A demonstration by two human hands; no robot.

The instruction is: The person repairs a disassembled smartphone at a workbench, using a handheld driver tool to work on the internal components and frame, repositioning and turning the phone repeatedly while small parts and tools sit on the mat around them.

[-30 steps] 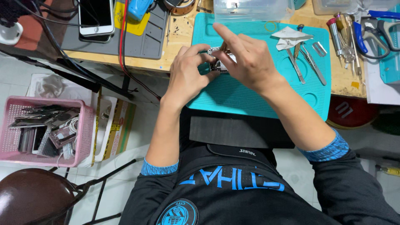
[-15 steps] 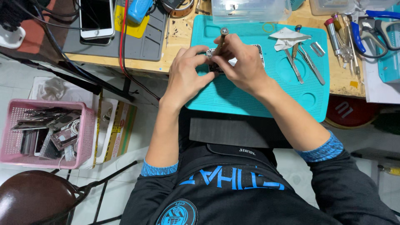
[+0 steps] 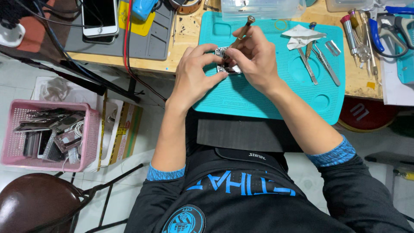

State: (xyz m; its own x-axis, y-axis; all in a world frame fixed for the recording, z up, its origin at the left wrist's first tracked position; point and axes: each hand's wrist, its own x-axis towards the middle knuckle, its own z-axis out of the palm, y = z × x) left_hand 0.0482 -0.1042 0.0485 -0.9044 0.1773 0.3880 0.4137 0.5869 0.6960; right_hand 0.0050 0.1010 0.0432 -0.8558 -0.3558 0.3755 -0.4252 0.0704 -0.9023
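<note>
Left hand (image 3: 194, 77) pinches small metal part (image 3: 227, 64) over teal mat (image 3: 258, 99) on desk (image 3: 189, 39). Right hand (image 3: 254, 60) grip clenched on screwdriver (image 3: 241, 32), now raised upright versus a moment ago; tip on part, screw work likely underway. Tweezers (image 3: 317, 60) nearby.

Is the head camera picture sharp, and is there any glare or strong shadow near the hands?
Head view: evenly lit and mostly sharp; left hand and right hand cast only soft shadows on the teal mat; mild glare on the phone screen; edges bend slightly, wide-lens distortion.
</note>
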